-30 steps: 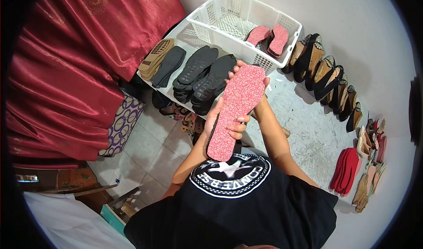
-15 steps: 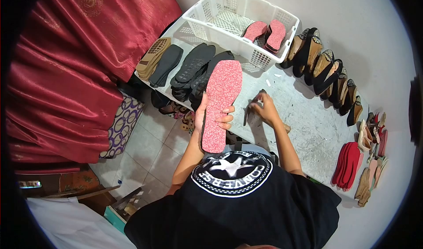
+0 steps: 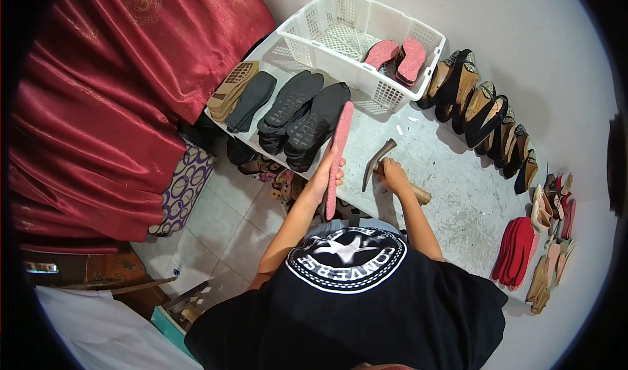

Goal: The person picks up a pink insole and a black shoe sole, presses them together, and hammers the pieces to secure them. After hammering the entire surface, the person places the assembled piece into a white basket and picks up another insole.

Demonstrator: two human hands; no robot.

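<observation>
a person in a black printed t-shirt (image 3: 366,291) stands at a pale, scuffed worktable (image 3: 458,200), seen from above. the left hand (image 3: 325,174) grasps a pink patterned shoe sole (image 3: 339,154), turned edge-on to the camera and held upright over the table's near edge, just beside a row of black rubber soles (image 3: 304,118) and a stack of tan soles (image 3: 229,88). the right hand (image 3: 394,172) is clenched around the wooden handle of a cobbler's hammer (image 3: 386,167), whose dark metal head points up and toward the sole; the handle's far end rests on the table. a white plastic basket (image 3: 314,33) at the back holds two more pink soles (image 3: 399,56), and finished slippers (image 3: 484,115) line the wall, with red insoles (image 3: 513,252) stacked near the right corner. a red satin curtain (image 3: 98,108) hangs at left. the step in hand looks like readying the sole for hammering; the next move would likely call for laying the sole flat and steady before any blow.
</observation>
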